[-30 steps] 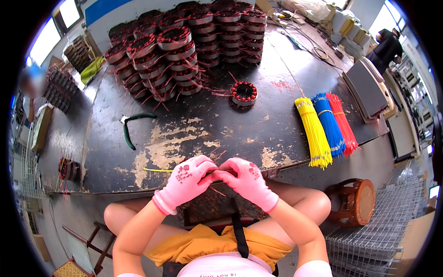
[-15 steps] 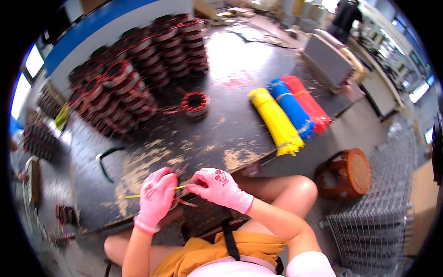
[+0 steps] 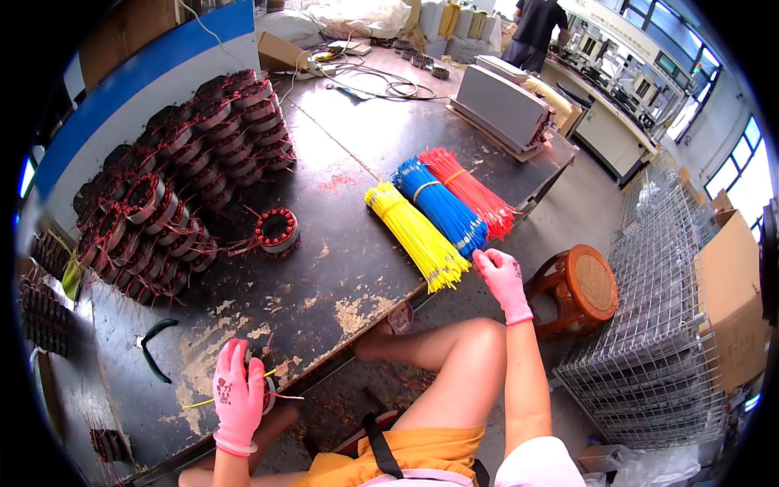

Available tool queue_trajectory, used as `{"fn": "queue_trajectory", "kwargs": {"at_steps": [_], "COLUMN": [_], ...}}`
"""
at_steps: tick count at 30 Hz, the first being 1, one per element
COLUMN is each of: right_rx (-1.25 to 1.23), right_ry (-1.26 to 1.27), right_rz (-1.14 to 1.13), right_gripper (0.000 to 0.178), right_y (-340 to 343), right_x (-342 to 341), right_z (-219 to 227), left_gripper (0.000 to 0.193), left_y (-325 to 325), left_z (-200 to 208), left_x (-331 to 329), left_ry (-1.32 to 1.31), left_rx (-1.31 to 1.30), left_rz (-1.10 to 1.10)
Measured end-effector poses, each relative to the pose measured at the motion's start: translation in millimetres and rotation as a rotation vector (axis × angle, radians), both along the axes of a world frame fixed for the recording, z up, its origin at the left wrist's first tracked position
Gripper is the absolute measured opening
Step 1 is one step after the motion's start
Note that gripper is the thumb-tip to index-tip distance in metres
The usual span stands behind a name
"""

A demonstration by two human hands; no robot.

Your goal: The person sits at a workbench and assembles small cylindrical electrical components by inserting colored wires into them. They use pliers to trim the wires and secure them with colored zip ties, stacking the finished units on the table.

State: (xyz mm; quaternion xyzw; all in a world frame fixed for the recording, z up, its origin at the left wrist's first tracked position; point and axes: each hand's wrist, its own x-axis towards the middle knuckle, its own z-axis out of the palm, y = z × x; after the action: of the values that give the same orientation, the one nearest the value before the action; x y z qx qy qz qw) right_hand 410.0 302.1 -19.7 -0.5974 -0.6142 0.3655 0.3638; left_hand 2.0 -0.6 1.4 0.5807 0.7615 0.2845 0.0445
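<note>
My left hand (image 3: 238,398), in a pink glove, is closed round a ring-shaped motor stator (image 3: 269,388) by the table's front edge; the hand hides most of it. A thin yellow wire (image 3: 199,403) sticks out past both sides of that hand. My right hand (image 3: 505,284), gloved alike, is stretched out to the right, its fingertips pinched at the near ends of the blue wire bundle (image 3: 442,207). Beside this bundle lie a yellow wire bundle (image 3: 414,235) and a red wire bundle (image 3: 469,191). A single stator with red windings (image 3: 277,230) lies mid-table.
Stacked stators (image 3: 178,162) fill the table's back left. Dark-handled cutters (image 3: 150,353) lie left of my left hand. A grey box (image 3: 499,105) stands at the far right corner, a wooden stool (image 3: 580,288) and wire cage (image 3: 649,325) on the floor. Another person (image 3: 535,32) stands beyond.
My right hand has left the stator and moved right to the blue bundle's ends. My left hand keeps the stator, slightly lower left in view. The view has shifted.
</note>
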Motion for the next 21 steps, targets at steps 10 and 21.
{"fn": "queue_trajectory", "kwargs": {"at_steps": [10,21], "right_rx": [0.152,0.312], "right_ry": [0.412,-0.158], "right_rz": [0.591,1.023], "right_gripper": [0.013,0.024], "right_y": [-160,-155], "right_x": [-97,-245], "right_z": [126,38], "left_gripper": [0.041,0.038], "left_y": [-1,-37], "left_z": [45,60], "left_x": [30,12], "left_ry": [0.116,0.212], "left_rx": [0.495,0.465], "left_rz": [0.026,0.086]}}
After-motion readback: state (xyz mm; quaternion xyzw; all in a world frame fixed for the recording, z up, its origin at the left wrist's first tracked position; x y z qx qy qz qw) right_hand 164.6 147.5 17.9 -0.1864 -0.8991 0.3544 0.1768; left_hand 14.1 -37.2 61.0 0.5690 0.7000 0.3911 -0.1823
